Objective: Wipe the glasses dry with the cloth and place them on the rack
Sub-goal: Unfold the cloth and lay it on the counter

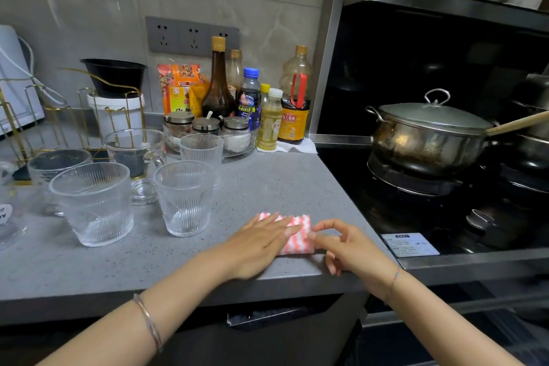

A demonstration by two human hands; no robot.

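Observation:
A folded pink-and-white cloth lies on the grey counter near its front edge. My left hand rests flat on the cloth's left part with fingers straight. My right hand touches the cloth's right edge with its fingertips, the fingers loosely bent. Several clear ribbed glasses stand upright to the left: one nearest the cloth, a larger one, one behind, a handled glass mug and another at far left. The gold wire rack stands at the back left.
Sauce bottles, seasoning jars and a black bowl on a white tub line the back wall. A stove with a lidded steel pot sits right of the counter. A white appliance stands at far left.

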